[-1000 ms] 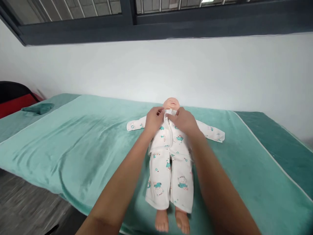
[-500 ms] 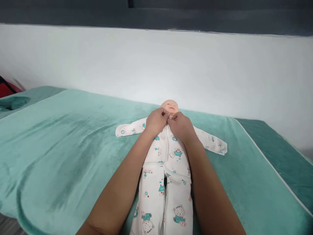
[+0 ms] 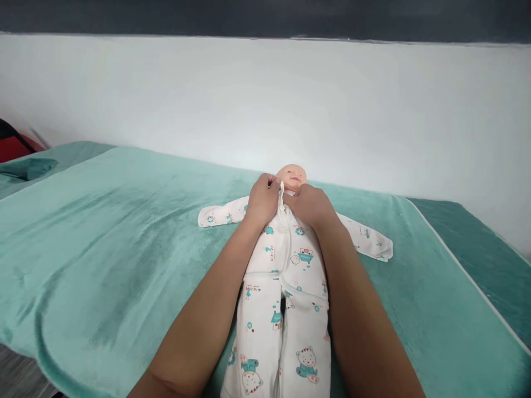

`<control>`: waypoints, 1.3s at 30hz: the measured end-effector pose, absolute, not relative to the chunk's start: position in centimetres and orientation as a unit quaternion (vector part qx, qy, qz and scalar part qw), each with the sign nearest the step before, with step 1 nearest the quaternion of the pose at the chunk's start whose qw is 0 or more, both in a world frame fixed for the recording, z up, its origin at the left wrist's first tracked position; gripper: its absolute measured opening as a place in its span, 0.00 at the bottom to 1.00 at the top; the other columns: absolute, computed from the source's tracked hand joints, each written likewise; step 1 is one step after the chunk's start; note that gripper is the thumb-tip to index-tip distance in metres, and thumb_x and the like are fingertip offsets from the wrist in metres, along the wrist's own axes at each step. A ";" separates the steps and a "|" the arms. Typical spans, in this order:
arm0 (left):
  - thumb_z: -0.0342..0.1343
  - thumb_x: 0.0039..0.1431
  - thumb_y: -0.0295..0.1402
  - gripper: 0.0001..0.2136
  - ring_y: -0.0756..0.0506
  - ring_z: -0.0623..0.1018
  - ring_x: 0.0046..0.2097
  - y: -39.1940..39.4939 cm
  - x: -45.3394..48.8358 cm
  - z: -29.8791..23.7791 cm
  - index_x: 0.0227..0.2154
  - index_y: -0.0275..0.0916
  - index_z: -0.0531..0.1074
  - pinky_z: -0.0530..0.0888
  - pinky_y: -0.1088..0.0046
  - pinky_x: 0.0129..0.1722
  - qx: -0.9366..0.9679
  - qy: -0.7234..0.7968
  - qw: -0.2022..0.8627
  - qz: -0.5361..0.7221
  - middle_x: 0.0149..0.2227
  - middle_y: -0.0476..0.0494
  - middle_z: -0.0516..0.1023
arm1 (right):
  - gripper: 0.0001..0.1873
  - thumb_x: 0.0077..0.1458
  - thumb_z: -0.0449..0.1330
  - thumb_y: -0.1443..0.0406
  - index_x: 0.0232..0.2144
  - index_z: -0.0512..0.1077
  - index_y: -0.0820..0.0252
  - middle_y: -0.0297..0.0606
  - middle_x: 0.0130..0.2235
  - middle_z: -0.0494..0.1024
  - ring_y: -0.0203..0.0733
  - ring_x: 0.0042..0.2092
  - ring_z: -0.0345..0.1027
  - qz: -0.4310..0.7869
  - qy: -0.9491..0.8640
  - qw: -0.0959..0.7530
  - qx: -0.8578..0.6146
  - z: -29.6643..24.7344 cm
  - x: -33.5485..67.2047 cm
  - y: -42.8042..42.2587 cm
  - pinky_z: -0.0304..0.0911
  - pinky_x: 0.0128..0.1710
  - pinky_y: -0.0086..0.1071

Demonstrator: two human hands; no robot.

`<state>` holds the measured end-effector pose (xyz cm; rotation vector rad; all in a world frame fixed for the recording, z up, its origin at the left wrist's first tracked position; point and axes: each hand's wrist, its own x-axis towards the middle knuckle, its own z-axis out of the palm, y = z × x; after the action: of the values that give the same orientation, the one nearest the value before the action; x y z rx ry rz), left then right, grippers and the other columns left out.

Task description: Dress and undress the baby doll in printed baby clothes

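Observation:
A baby doll point(image 3: 292, 172) lies on its back, dressed in a white printed baby jacket point(image 3: 305, 249) and matching white baby pants point(image 3: 259, 326). At the neck, my left hand point(image 3: 264, 199) pinches one front edge of the jacket and lifts it upright. My right hand point(image 3: 311, 203) is closed on the other front edge, just under the doll's chin. Its fingertips are partly hidden by the cloth and knuckles. Both jacket sleeves stretch out sideways, and the front edges meet down the middle of the chest.
A green plush blanket point(image 3: 124, 232) covers the bed surface under the doll. Behind it rises a white wall point(image 3: 265, 99) with a dark band on top. Something red point(image 3: 16, 148) shows at the far left edge, and grey floor at the lower left.
My hands have moved slightly apart at the collar. The left one now holds the jacket edge raised, where both hands were close together before. The view has shifted slightly.

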<state>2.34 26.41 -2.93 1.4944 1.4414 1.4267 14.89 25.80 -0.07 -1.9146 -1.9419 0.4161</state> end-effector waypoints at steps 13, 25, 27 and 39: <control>0.52 0.63 0.33 0.08 0.48 0.75 0.35 26.0 2.8 -2.3 0.29 0.39 0.71 0.68 0.70 0.38 0.605 0.521 0.329 0.505 0.32 0.47 0.79 | 0.09 0.50 0.62 0.59 0.25 0.70 0.58 0.29 0.20 0.70 0.33 0.23 0.59 0.387 -0.543 0.481 -0.569 -1.6 16.5 25.4 0.57 0.25 0.29; 0.58 0.57 0.29 0.02 0.48 0.78 0.36 26.4 2.9 -2.6 0.30 0.39 0.73 0.71 0.70 0.39 0.594 0.490 0.371 0.518 0.33 0.47 0.81 | 0.08 0.44 0.67 0.61 0.26 0.75 0.60 0.27 0.20 0.67 0.30 0.23 0.59 0.473 -0.492 0.551 -0.480 -2.5 16.9 25.2 0.58 0.26 0.27; 0.58 0.57 0.29 0.01 0.48 0.79 0.37 26.3 2.9 -2.5 0.30 0.39 0.73 0.72 0.70 0.39 0.591 0.488 0.379 0.519 0.33 0.47 0.81 | 0.09 0.44 0.67 0.60 0.27 0.76 0.60 0.26 0.21 0.67 0.30 0.24 0.60 0.477 -0.483 0.556 -0.480 -2.6 17.0 25.1 0.59 0.27 0.28; 0.59 0.56 0.30 0.02 0.49 0.78 0.34 26.4 2.6 -2.8 0.30 0.38 0.74 0.72 0.71 0.37 0.598 0.476 0.384 0.519 0.32 0.46 0.81 | 0.11 0.48 0.66 0.58 0.29 0.76 0.60 0.28 0.21 0.71 0.31 0.23 0.60 0.396 -0.538 0.498 -0.554 -1.1 16.4 23.8 0.59 0.26 0.28</control>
<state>2.63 26.42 -2.81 1.5243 1.2124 1.3221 16.43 23.79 -1.08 -1.3406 -1.3017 0.9584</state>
